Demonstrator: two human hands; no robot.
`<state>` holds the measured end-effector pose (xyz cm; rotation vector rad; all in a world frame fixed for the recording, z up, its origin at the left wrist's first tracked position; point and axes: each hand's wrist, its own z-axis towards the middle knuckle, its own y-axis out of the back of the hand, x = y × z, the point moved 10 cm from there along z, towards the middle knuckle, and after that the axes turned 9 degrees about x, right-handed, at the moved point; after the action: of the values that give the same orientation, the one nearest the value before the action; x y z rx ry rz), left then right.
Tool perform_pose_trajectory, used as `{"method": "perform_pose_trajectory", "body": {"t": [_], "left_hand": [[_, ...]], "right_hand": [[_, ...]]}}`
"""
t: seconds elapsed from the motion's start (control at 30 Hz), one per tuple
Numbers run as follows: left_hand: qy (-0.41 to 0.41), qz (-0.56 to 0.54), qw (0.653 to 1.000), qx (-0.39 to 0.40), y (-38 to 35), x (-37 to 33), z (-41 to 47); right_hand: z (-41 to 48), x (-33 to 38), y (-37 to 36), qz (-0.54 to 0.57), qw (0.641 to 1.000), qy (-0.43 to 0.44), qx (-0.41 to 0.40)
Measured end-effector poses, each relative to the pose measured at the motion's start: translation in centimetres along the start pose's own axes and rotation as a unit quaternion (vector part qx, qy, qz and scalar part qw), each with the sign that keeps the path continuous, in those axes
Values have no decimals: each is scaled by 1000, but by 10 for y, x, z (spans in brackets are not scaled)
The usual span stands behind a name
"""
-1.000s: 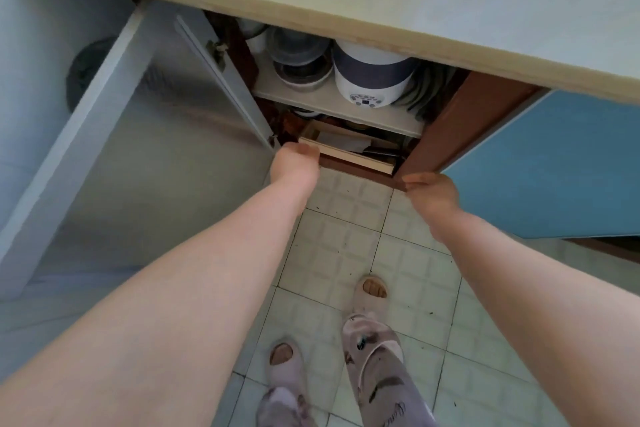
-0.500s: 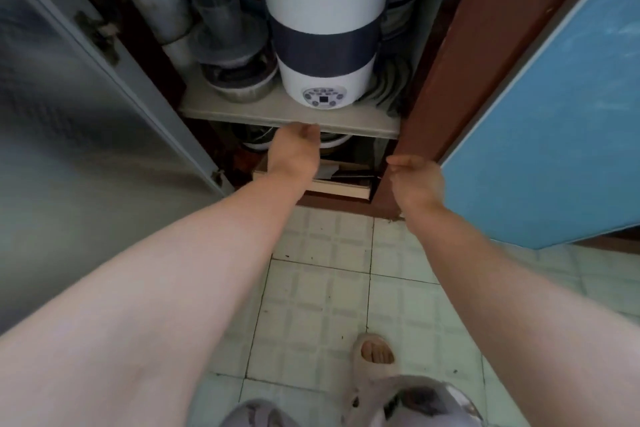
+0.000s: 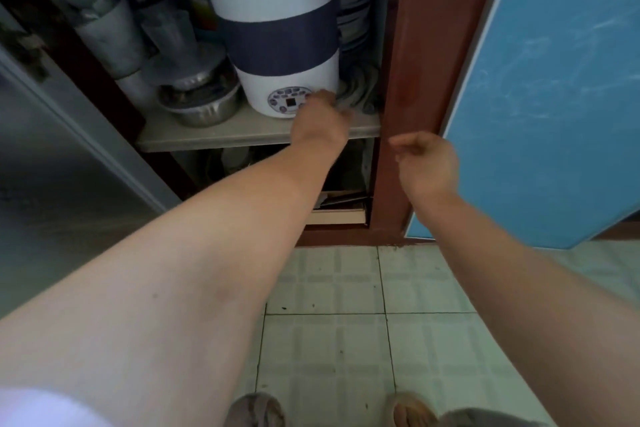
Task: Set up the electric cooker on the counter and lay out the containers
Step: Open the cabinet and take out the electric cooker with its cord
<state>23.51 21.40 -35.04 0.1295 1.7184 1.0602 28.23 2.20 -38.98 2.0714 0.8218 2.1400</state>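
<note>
White cooker [image 3: 277, 10], navy band; left hand [image 3: 320, 123] at its base, fingers unclear; right hand [image 3: 427, 163], fingers loose, empty.

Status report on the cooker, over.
Left grip at electric cooker base, hold unclear. Right grip empty. Cooker on cabinet shelf, steel bowls crowding beside.

the shelf [image 3: 221, 135] carries the white electric cooker [image 3: 277, 17] beside stacked steel bowls [image 3: 204, 111].

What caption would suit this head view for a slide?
Left hand at the base of the cooker on the shelf; right hand loosely curled, empty, by the blue door.
</note>
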Motion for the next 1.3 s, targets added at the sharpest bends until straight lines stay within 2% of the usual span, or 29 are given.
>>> {"method": "perform_pose_trajectory", "body": {"t": [0.4, 0.57, 0.73, 0.83, 1.0, 1.1, 1.17, 1.3], "left_hand": [[37, 170, 985, 21, -25, -21, 41], [4, 178, 984, 3, -17, -24, 21], [-28, 207, 977, -37, 16, -8, -20], [-17, 220, 975, -38, 39, 15, -38], [-28, 158, 987, -31, 69, 46, -63], [-15, 74, 996, -46, 86, 67, -71], [6, -21, 998, -53, 96, 82, -76], [24, -137, 990, -19, 106, 91, -88]], "right_hand": [[-5, -20, 20, 5, 1000, -11, -8], [-8, -29, 10, 22, 999, -31, 8], [-8, -41, -10, 49, 994, -92, 33], [-9, -39, -35, 107, 984, -126, 65], [-34, -25, -91, 259, 927, -207, 176], [-49, -23, -108, 249, 922, -233, 184], [-58, -22, -121, 271, 907, -255, 197], [-71, -7, -145, 317, 878, -254, 252]]}}
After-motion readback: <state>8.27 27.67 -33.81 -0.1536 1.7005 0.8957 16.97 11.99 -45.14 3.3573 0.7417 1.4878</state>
